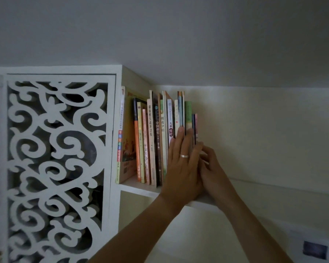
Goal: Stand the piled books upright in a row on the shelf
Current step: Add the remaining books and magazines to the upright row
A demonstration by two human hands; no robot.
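A row of books [152, 141] stands upright on the white shelf [139, 187], packed from the left wall to about mid-shelf. My left hand [180, 162], with a ring on one finger, presses flat with straight fingers against the spines at the row's right end. Thin dark and pink books [195, 128] form that end, beside a green-spined one [188, 114]. My right hand [212, 166] sits just right of the left hand, at the foot of the end books. Its fingers bend toward them, and the fingertips are hidden behind my left hand.
A white cabinet door with scrolled cut-out fretwork [57, 158] stands left of the shelf. The shelf board runs on to the right [273, 188] against a pale back wall. Below it is another open compartment [152, 211]. The ceiling is close above.
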